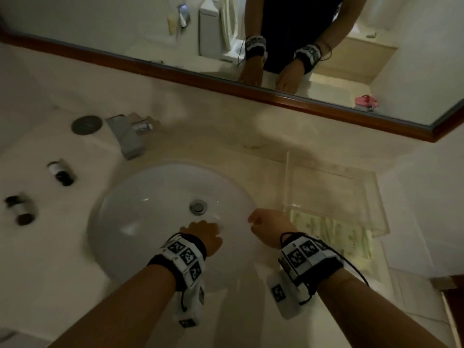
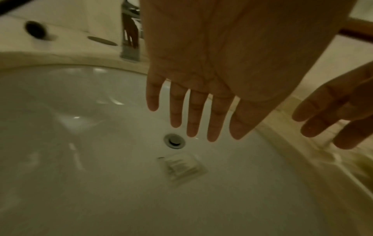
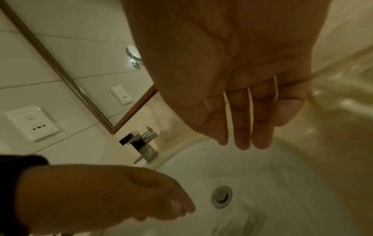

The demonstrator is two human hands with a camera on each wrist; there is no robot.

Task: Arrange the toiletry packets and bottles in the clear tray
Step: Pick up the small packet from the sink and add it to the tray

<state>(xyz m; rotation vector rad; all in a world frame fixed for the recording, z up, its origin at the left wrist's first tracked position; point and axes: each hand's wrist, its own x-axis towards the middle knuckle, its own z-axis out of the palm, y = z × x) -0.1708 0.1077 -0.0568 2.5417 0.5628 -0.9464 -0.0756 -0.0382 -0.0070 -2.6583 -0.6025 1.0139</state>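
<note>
1. The left hand [image 1: 204, 233] hangs over the near part of the sink [image 1: 140, 197], fingers straight and slack, holding nothing. The right hand [image 1: 270, 226] is over the sink's right rim, fingers loose too and just as empty.
2. A clear packet [image 2: 182, 166] lies flat in the sink, just on the near side of the drain [image 2: 174, 141], below the left fingertips [image 2: 193, 124] and not touching them.
3. The tray [image 1: 334, 194] sits on the worktop [image 1: 251, 136] right of the sink, just beside the right hand. Pale green packets [image 1: 334, 229] lie at its near end; whether they lie wholly inside it I cannot tell.
4. Two dark bottles [image 1: 61, 170] lie on their sides on the worktop left of the sink, well apart from both hands; the nearer bottle [image 1: 20, 209] is blurred.
5. Only the left wrist view shows the clear packet; in the head view that spot is a faint glint by the left hand. The head view alone shows the tray, the green packets and both bottles together.
6. The right wrist view shows the right hand palm-down, fingers close together, with the left hand lower in that picture, near the drain. It also shows the tap [image 3: 141, 143] behind the sink and a mirror [image 3: 113, 67] on the wall.
7. Both forearms reach forward side by side, each with a marker-printed wristband [image 1: 184, 257].
</note>
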